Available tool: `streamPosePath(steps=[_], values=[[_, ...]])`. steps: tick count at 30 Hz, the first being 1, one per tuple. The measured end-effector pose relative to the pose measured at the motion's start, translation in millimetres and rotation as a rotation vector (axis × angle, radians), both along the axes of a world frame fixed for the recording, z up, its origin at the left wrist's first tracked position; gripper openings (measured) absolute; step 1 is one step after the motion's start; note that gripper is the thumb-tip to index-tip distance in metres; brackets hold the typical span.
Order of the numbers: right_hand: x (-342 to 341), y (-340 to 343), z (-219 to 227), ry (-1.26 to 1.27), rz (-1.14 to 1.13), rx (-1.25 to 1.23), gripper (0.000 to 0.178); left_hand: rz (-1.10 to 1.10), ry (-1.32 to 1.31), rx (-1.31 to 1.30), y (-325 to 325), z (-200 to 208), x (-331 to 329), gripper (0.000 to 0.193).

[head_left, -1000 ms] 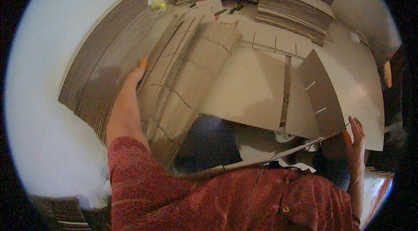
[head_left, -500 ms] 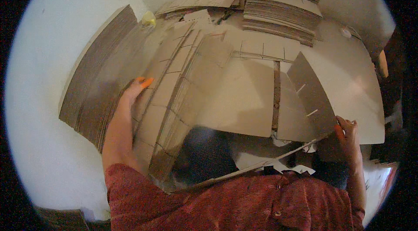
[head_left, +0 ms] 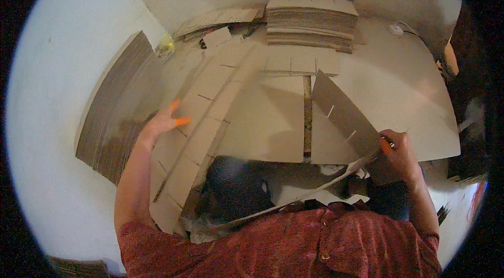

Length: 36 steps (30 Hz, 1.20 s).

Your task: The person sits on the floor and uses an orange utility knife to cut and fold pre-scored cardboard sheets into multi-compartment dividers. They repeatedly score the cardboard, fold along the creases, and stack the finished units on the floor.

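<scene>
My left hand [head_left: 167,120], with orange covers on its fingertips, has its thumb and fingers spread and holds nothing. It is over the left edge of long slotted cardboard strips [head_left: 207,115] that lie slantwise on the table. At the right, my right hand [head_left: 400,152] is closed on slotted cardboard pieces, an orange cover showing on a finger. One slotted piece [head_left: 344,118] stands tilted up from that hand. A long thin cardboard edge [head_left: 294,202] runs from there down left in front of my body; how the two join is hidden by the hand.
A thick row of cardboard sheets [head_left: 113,110] leans along the left wall. Tall cardboard stacks [head_left: 312,21] stand at the back. A flat slotted piece [head_left: 302,63] lies mid-table, near a dark narrow gap [head_left: 307,120]. A white plug [head_left: 396,29] with a cable is at the back right.
The view has shifted, so the table's things sit further left. My left hand's thumb and fingers have spread wider. My right hand still holds the cardboard, now nearer my middle.
</scene>
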State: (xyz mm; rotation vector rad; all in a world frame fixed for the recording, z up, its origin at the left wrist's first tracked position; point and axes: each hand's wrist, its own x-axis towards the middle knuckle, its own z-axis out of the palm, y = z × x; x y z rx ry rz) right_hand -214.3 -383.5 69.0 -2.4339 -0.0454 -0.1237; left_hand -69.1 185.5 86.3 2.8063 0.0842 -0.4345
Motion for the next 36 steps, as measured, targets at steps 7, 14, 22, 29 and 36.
streamPosePath(steps=[7,14,22,29,36], values=[[7,-10,0,-0.023,0.001,-0.14,0.015,-0.138,-0.106,0.535,-154,-15,-47,0.087],[8,-20,-1,-0.058,0.022,-0.066,0.013,-0.268,-0.288,0.535,-84,-39,-55,0.084],[11,-5,18,0.088,0.026,-0.032,0.021,-0.078,-0.437,0.181,-101,-17,-2,0.082],[0,-13,11,0.062,0.075,0.064,0.026,-0.067,-0.525,0.286,-100,-45,40,0.057],[-5,-16,0,-0.03,0.084,-0.054,0.03,-0.127,-0.423,0.536,-106,-37,49,0.026]])
